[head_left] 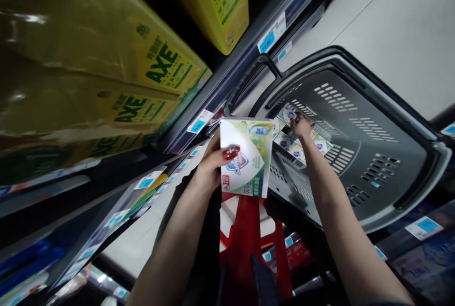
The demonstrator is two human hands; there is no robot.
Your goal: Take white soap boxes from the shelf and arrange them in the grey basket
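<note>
My left hand (209, 166) grips a white and green Safeguard soap box (258, 159), its thumb with a red nail lying across the front. Down inside a grey shopping basket (377, 90), my right hand (302, 125) has its fingers curled on the edge of a similar soap box (287, 114). Other soap boxes (293, 148) lie side by side on the basket floor, just below that hand. The held box partly covers the basket's left side.
Large yellow AXE bottles (106, 78) fill the shelf at the upper left. A shelf edge with price tags (272, 33) runs diagonally beside the basket. Under the left hand's box is a red frame (245, 230). Pale floor (401, 16) shows beyond the basket.
</note>
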